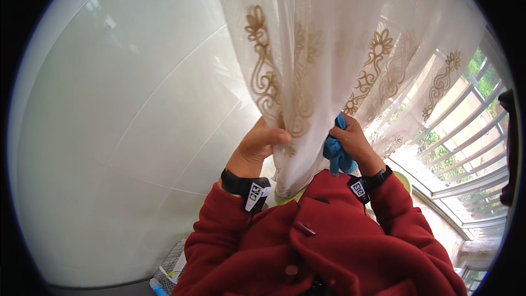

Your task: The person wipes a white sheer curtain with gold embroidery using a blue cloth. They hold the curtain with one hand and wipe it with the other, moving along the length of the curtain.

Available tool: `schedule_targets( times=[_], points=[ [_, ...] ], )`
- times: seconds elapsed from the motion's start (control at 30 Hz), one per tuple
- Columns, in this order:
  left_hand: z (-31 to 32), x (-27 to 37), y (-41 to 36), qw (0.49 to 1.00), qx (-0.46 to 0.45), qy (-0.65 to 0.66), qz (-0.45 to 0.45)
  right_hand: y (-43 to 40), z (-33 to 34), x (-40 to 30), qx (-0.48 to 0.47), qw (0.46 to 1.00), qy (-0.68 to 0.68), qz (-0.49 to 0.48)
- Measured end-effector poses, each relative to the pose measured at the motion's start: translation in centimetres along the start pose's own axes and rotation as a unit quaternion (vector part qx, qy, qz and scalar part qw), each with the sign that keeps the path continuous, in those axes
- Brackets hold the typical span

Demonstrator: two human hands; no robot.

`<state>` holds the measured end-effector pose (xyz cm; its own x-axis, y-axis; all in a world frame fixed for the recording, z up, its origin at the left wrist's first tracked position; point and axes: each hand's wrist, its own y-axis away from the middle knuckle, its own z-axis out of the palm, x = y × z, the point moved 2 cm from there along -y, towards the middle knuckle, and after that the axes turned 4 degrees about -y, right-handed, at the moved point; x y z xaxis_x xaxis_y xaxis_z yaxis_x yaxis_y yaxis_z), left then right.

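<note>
A sheer white curtain (312, 90) with brown floral embroidery hangs in front of me and gathers toward my lap. My left hand (263, 137) grips its left edge, thumb on the near side and fingers behind the fabric. My right hand (354, 137) holds a bunched blue cloth (339, 152) against the curtain's right side. Whether those fingers also pinch the curtain is hidden. Below the hands, the curtain's lower end hangs down by my red coat (328, 189).
A glossy pale tiled wall (123, 111) rises at the left. On the right is a window with metal bars (464, 131). A wire basket (168, 261) and a blue-capped item (158, 287) sit at lower left. Part of a green object (402, 181) shows behind my right sleeve.
</note>
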<state>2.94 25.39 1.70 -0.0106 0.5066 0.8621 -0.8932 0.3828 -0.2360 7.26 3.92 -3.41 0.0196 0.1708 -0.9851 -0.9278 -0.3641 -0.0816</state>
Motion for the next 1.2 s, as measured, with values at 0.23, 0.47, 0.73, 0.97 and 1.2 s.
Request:
schedule_targets(
  times=[0.23, 0.47, 0.73, 0.97, 1.2],
  points=[
    [-1.8, 2.9, 2.3, 0.940, 0.171, -0.281, 0.090, -0.3, -1.9, 0.5, 0.111, 0.992, 0.055, -0.010],
    [-1.0, 3.5, 3.5, 0.973, 0.168, -0.025, 0.156, -0.4, -3.4, 0.4, 0.084, 0.993, 0.067, -0.058],
    [2.0, 3.9, 6.9, 0.939, 0.209, -0.248, 0.112, 0.9, -2.6, -0.5, 0.126, 0.992, 0.000, 0.000],
    [3.1, 2.9, 7.5, 0.943, 0.229, -0.179, 0.162, 6.5, -0.1, -12.8, 0.122, 0.920, -0.170, -0.332],
    [4.9, 2.5, 7.5, 0.961, 0.177, -0.154, 0.143, 5.7, 11.7, -16.9, -0.057, 0.684, 0.298, -0.664]
  ],
)
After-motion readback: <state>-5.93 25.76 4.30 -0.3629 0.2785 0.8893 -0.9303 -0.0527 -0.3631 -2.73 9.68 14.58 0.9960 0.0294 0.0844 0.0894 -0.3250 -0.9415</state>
